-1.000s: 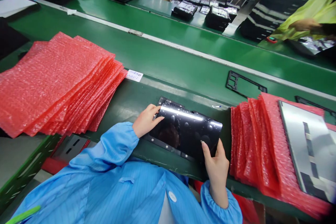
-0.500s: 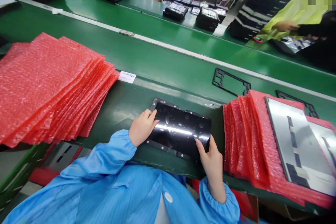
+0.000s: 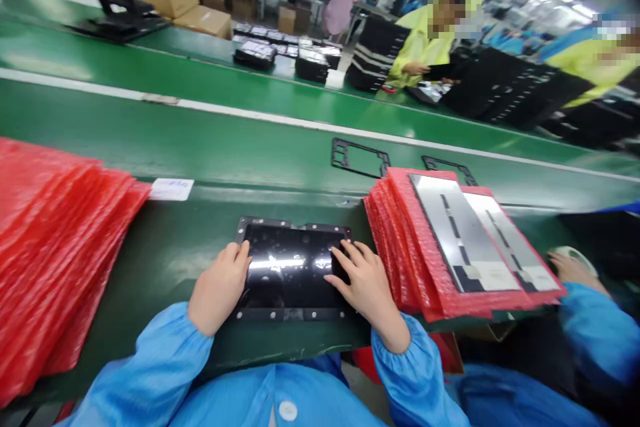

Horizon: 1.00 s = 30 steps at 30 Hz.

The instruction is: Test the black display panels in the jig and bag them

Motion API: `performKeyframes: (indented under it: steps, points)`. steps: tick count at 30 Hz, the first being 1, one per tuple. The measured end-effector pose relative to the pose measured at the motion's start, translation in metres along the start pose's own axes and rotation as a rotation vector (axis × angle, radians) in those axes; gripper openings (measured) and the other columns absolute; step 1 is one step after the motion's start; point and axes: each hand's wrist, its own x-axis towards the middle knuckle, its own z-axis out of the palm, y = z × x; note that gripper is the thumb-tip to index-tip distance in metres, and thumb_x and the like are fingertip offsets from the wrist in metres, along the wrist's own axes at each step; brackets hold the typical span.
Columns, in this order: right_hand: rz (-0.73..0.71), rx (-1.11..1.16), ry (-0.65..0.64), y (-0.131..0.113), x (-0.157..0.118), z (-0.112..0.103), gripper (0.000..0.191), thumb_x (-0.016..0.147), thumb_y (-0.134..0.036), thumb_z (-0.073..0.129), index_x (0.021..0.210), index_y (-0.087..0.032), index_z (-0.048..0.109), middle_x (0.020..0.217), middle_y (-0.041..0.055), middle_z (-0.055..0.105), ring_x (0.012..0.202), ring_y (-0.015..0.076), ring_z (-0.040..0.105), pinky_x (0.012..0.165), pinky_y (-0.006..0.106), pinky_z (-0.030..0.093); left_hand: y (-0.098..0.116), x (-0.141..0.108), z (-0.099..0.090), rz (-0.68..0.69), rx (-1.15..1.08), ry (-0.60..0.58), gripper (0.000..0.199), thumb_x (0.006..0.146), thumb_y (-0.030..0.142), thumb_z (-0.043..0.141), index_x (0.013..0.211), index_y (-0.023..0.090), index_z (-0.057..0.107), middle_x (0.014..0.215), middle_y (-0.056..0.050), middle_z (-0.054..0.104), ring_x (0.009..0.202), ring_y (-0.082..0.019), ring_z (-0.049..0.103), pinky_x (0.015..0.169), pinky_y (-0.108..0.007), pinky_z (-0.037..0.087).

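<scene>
A glossy black panel (image 3: pixel 290 280) lies on a dark plate with round studs (image 3: pixel 273 314) along its edges, on the green work surface in front of me. My left hand (image 3: pixel 220 287) rests at the panel's left edge, its fingers pressed together there; whether they grip it I cannot tell. My right hand (image 3: pixel 367 287) lies over the panel's right end with the fingers spread. The panel's right edge is partly hidden under that hand.
Red bubble bags (image 3: pixel 65 247) are piled at the left, beside a white label (image 3: pixel 171 189). More red bags (image 3: pixel 400 240) carry silver panels (image 3: pixel 463 233) at the right. Black frames (image 3: pixel 360 157) lie behind. A co-worker's hand (image 3: pixel 575 270) is at far right.
The view has swung right and up. My right hand has gone from holding the panel's edge to lying spread on its surface. The panel now sits straighter on the studded plate.
</scene>
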Motion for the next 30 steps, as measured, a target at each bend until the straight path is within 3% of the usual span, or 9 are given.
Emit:
performKeyframes:
  steps: [4,7,9,12,15,19,22,25,30]
  points:
    - [0.019,0.087,0.025,0.003,0.005,-0.003,0.051,0.085,-0.048,0.069,0.127,-0.021,0.06,0.135,0.0113,0.058,0.117,0.03,0.052,0.108,0.055,0.028,-0.01,0.002,0.007,0.088,0.026,0.066,0.039,0.098,0.019,0.033,0.125,0.006,0.057,0.096,-0.014,0.061,0.084,-0.026,0.058,0.069,-0.038,0.055]
    - [0.038,0.132,0.017,0.003,0.004,-0.007,0.054,0.084,-0.047,0.069,0.13,-0.02,0.056,0.135,0.0115,0.058,0.118,0.0298,0.051,0.112,0.061,0.017,-0.021,-0.001,0.012,0.149,0.008,0.103,0.038,0.097,0.02,0.036,0.126,0.009,0.058,0.12,-0.019,0.06,0.105,-0.031,0.057,0.084,-0.045,0.053]
    - [0.032,0.165,-0.023,0.005,0.001,-0.009,0.063,0.082,-0.047,0.071,0.135,-0.019,0.05,0.137,0.0121,0.055,0.124,0.031,0.048,0.112,0.064,0.014,-0.029,-0.004,0.017,0.195,-0.021,0.113,0.044,0.097,0.033,0.041,0.133,0.011,0.053,0.142,-0.018,0.048,0.128,-0.035,0.044,0.096,-0.052,0.047]
    - [0.011,0.185,-0.101,0.01,-0.003,-0.006,0.077,0.078,-0.051,0.072,0.14,-0.017,0.043,0.143,0.0137,0.049,0.132,0.0331,0.042,0.111,0.067,0.013,-0.037,-0.011,0.023,0.234,-0.075,0.025,0.082,0.086,0.062,0.052,0.148,0.013,0.032,0.155,-0.014,0.03,0.141,-0.036,0.028,0.105,-0.059,0.037]
    - [0.011,0.146,-0.114,0.014,-0.007,0.002,0.076,0.08,-0.049,0.069,0.142,-0.017,0.04,0.145,0.0144,0.046,0.133,0.034,0.042,0.109,0.069,0.015,-0.038,-0.014,0.022,0.175,-0.152,-0.121,0.1,0.076,0.07,0.058,0.152,0.017,0.02,0.157,-0.013,0.022,0.144,-0.034,0.024,0.11,-0.06,0.029]
    - [-0.023,0.072,-0.071,0.017,-0.005,0.008,0.07,0.083,-0.039,0.065,0.144,-0.018,0.037,0.143,0.0146,0.049,0.13,0.0343,0.046,0.107,0.068,0.02,-0.032,-0.011,0.012,0.109,-0.229,-0.218,0.092,0.082,0.065,0.055,0.152,0.02,0.018,0.158,-0.013,0.017,0.146,-0.032,0.017,0.114,-0.059,0.02]
    - [-0.049,-0.008,-0.064,0.012,0.006,0.01,0.065,0.082,-0.037,0.062,0.141,-0.017,0.044,0.129,0.0168,0.061,0.117,0.036,0.058,0.102,0.065,0.031,-0.02,-0.011,0.005,0.066,-0.259,-0.225,0.085,0.087,0.066,0.044,0.152,0.018,0.02,0.158,-0.013,0.015,0.146,-0.032,0.015,0.114,-0.061,0.018]
    - [-0.081,-0.064,0.001,0.002,0.029,0.019,0.057,0.083,-0.04,0.054,0.135,-0.015,0.053,0.112,0.0177,0.069,0.101,0.0368,0.065,0.091,0.059,0.043,-0.003,-0.014,0.005,-0.062,-0.322,-0.194,0.091,0.085,0.073,0.039,0.151,0.014,0.023,0.159,-0.013,0.012,0.146,-0.035,0.012,0.113,-0.065,0.015]
    - [-0.419,0.151,0.145,-0.019,0.084,0.052,0.047,0.085,-0.05,0.044,0.117,-0.026,0.066,0.116,0.0124,0.068,0.103,0.0349,0.065,0.076,0.047,0.054,0.008,-0.018,0.018,-0.137,-0.566,-0.063,0.092,0.084,0.075,0.038,0.153,0.018,0.017,0.16,-0.012,0.014,0.146,-0.035,0.01,0.115,-0.065,0.004]
